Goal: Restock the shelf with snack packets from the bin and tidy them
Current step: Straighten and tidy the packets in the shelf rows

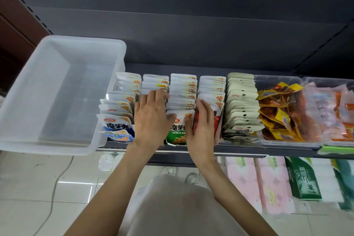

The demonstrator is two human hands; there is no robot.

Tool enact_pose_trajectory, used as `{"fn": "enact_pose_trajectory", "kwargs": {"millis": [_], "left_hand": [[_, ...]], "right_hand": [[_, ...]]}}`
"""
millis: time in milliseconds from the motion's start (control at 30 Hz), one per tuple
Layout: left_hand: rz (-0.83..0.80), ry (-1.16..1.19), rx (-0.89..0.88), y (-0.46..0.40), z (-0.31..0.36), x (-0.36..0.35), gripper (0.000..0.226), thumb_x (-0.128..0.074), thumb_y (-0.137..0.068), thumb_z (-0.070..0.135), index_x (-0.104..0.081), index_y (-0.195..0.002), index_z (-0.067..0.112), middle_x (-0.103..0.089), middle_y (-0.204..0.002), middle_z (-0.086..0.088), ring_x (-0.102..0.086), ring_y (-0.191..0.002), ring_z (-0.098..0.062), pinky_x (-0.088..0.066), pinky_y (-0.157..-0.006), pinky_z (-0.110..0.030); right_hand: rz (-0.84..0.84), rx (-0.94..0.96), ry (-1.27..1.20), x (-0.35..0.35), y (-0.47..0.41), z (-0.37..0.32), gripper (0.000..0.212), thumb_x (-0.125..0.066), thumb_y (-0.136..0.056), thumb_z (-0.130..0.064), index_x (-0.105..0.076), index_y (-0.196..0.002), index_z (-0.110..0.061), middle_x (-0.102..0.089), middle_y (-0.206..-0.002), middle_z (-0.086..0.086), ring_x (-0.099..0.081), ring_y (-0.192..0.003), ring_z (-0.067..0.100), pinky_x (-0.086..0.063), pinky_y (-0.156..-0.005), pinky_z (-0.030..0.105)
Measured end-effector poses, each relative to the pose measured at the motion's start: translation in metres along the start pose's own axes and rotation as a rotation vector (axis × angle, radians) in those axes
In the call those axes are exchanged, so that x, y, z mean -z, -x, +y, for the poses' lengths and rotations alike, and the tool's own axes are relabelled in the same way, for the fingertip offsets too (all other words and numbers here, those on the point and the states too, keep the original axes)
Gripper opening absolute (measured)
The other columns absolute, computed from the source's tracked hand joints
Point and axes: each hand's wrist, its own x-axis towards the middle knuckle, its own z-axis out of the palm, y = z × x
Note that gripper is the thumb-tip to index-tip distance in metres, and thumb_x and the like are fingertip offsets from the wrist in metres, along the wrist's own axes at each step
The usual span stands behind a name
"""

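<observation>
Flanking green packet row (180, 109): two hands, left (151, 119), right (203, 126); five rows.

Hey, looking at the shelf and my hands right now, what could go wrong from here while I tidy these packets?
1. The bin overhangs the shelf edge at the left; a nudge from your arm might tip it off.
2. The front blue packet and green packet lean at the very edge and could slide to the floor.
3. Your left hand and right hand press between tight rows; pushing hard may topple the neighbouring packets.
</observation>
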Motion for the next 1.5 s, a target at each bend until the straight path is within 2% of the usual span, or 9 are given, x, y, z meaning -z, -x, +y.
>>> {"fn": "enact_pose_trajectory", "kwargs": {"millis": [167,367,567,633,733,867,1067,1267,1500], "left_hand": [[0.005,-0.034,-0.046,-0.002,0.005,-0.005,0.072,-0.066,-0.081,0.036,-0.031,-0.142,0.019,-0.043,-0.136,-0.002,-0.036,-0.126,-0.023,-0.029,-0.105,-0.037],[-0.049,-0.12,-0.157,-0.009,0.013,-0.005,0.07,-0.047,-0.094,0.037,-0.01,-0.15,0.016,-0.012,-0.157,-0.001,-0.007,-0.144,-0.016,-0.001,-0.116,-0.031],[-0.03,-0.123,-0.166,0.003,0.009,-0.004,0.074,-0.057,-0.09,0.033,-0.018,-0.148,0.01,-0.02,-0.155,-0.006,-0.016,-0.143,-0.021,-0.001,-0.116,-0.033],[0.143,-0.013,-0.185,0.016,0.016,-0.007,0.072,-0.068,-0.083,0.024,-0.032,-0.142,0.004,-0.036,-0.147,-0.013,-0.034,-0.136,-0.027,-0.015,-0.113,-0.035],[0.29,0.182,-0.204,0.035,0.033,-0.017,0.066,-0.055,-0.086,0.024,-0.03,-0.143,0.002,-0.036,-0.147,-0.013,-0.03,-0.138,-0.025,-0.021,-0.116,-0.035],[0.206,0.098,-0.148,0.032,0.055,-0.038,0.071,-0.049,-0.089,0.035,-0.023,-0.145,-0.002,-0.024,-0.152,-0.02,-0.017,-0.142,-0.034,-0.021,-0.116,-0.045],[0.184,-0.04,0.087,-0.007,0.058,-0.056,0.077,-0.044,-0.093,0.048,-0.019,-0.146,-0.003,-0.02,-0.152,-0.023,-0.018,-0.142,-0.035,-0.015,-0.116,-0.044],[0.164,-0.065,0.114,-0.02,0.061,-0.064,0.072,-0.027,-0.098,0.047,-0.002,-0.148,0.002,0.0,-0.157,-0.016,0.001,-0.145,-0.026,-0.002,-0.118,-0.036],[0.228,-0.098,0.084,-0.023,0.066,-0.07,0.072,-0.033,-0.098,0.047,-0.01,-0.147,0.0,-0.01,-0.156,-0.017,-0.008,-0.145,-0.025,-0.002,-0.114,-0.031]], "right_hand": [[0.009,0.101,0.11,0.003,0.0,0.0,0.052,-0.065,-0.086,-0.006,-0.046,-0.133,0.007,-0.049,-0.135,0.023,-0.039,-0.121,0.017,0.005,-0.105,0.0],[-0.21,0.358,0.411,-0.004,-0.026,0.021,0.055,-0.019,-0.102,-0.038,-0.024,-0.148,-0.008,-0.019,-0.157,0.006,-0.004,-0.146,0.018,-0.004,-0.118,0.042],[-0.402,0.475,0.551,0.008,-0.056,0.032,0.065,-0.006,-0.1,-0.047,-0.025,-0.148,-0.007,-0.02,-0.156,0.006,0.0,-0.146,0.023,0.0,-0.117,0.047],[-0.368,0.491,0.438,0.021,-0.062,0.021,0.057,-0.015,-0.103,-0.039,-0.034,-0.143,-0.005,-0.031,-0.152,0.008,-0.01,-0.146,0.023,-0.007,-0.119,0.044],[-0.313,0.416,0.221,0.048,-0.082,0.005,0.041,-0.041,-0.1,-0.018,-0.044,-0.139,-0.008,-0.041,-0.146,0.006,-0.025,-0.141,0.019,-0.018,-0.115,0.03],[-0.532,0.427,0.238,0.063,-0.124,0.005,0.044,-0.046,-0.098,-0.018,-0.041,-0.141,-0.012,-0.043,-0.145,0.003,-0.03,-0.137,0.017,-0.019,-0.11,0.024],[-0.813,0.455,0.317,0.032,-0.167,0.014,0.038,-0.051,-0.096,-0.033,-0.054,-0.13,-0.017,-0.061,-0.125,0.0,-0.053,-0.114,0.019,-0.041,-0.097,0.038],[-0.753,0.561,0.236,0.016,-0.18,0.013,0.016,-0.059,-0.092,-0.026,-0.072,-0.095,-0.018,-0.071,-0.093,-0.005,-0.062,-0.087,0.013,-0.046,-0.078,0.031],[-0.691,0.561,0.229,0.011,-0.182,0.013,0.01,-0.063,-0.089,-0.025,-0.072,-0.09,-0.02,-0.07,-0.085,-0.006,-0.064,-0.079,0.01,-0.051,-0.072,0.031]]}}
